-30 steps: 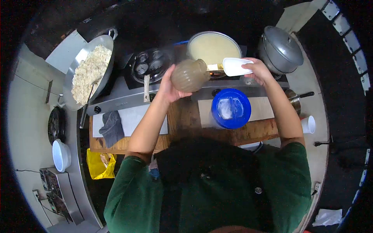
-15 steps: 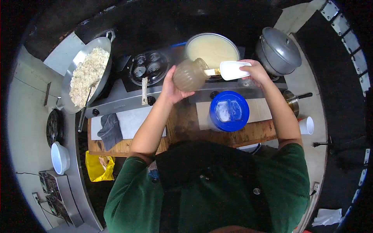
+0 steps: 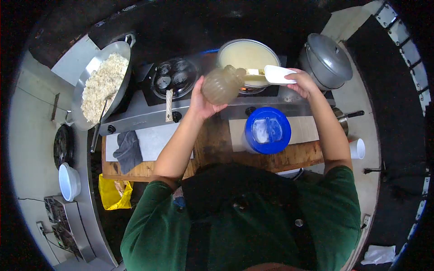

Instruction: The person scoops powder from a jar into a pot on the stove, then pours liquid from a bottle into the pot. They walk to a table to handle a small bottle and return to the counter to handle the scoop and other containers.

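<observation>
Head view: the left hand [image 3: 204,105] grips a ribbed jar [image 3: 220,86], cupping its round side probably for steadiness, mouth tilted towards the right hand [image 3: 304,84], which pinches a white scoop [image 3: 277,75]. Nearer than both hands, a blue-lidded tub [image 3: 278,128] stands, seemingly for easy reach.

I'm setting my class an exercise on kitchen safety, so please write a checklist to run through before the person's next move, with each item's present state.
1. Jar supported: ok; the left hand cradles the ribbed jar.
2. Tool held: ok; the right hand grips the white scoop-like tool.
3. Jar contents known: cannot tell; its wall is cloudy.
4. Pot uncovered: ok; pale liquid shows inside the pot.
5. Hands protected from heat: not ok, I'd judge; both are bare near the stove, where an orange glow shows beneath the pot.
</observation>
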{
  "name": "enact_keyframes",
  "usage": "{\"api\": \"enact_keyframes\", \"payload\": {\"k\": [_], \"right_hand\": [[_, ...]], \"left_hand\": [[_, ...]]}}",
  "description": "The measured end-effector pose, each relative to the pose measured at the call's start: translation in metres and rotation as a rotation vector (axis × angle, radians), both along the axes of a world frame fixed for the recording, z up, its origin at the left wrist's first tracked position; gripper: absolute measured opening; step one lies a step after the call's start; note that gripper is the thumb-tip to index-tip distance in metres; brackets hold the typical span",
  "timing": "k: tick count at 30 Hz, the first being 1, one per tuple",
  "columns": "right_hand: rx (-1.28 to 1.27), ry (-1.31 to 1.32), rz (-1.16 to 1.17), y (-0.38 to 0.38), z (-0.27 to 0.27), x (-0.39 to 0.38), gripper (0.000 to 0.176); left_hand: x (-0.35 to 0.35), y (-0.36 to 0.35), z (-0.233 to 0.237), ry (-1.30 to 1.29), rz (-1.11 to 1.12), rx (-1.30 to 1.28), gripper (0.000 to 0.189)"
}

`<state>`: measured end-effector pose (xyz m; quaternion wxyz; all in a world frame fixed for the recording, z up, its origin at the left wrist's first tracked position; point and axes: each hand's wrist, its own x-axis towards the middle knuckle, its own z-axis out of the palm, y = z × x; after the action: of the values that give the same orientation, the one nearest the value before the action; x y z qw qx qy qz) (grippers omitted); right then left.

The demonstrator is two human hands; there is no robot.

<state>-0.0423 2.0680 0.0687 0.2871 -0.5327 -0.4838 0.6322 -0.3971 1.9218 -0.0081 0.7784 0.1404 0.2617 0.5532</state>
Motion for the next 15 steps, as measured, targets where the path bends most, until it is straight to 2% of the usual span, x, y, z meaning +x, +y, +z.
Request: {"api": "enact_keyframes", "payload": {"k": [4,7,10,11,13,15], "right_hand": [[0.056,0.048,-0.031,0.03,-0.007,0.008,0.046],[0.39,-0.007,-0.268,0.062,-0.034,0.009,0.04],[0.66,-0.268,-0.279,0.067,-0.039,-0.009,0.031],[0.66,-0.269,-0.28,0.075,-0.051,-0.006,0.031],[0.938,-0.537,-0.167,0.089,-0.072,0.0,0.03],[1.03,-0.596,-0.184,0.07,-0.064,-0.014,0.031]], "left_hand": [[-0.005,0.01,-0.021,-0.081,0.012,-0.031,0.072],[-0.002,0.011,-0.034,-0.098,0.053,0.012,0.072],[0.0,0.002,-0.027,-0.074,0.062,-0.031,0.071],[0.002,-0.001,-0.024,-0.074,0.06,-0.031,0.071],[0.004,-0.008,-0.017,-0.088,0.065,-0.049,0.071],[0.002,-0.013,-0.016,-0.089,0.056,-0.058,0.071]]}}
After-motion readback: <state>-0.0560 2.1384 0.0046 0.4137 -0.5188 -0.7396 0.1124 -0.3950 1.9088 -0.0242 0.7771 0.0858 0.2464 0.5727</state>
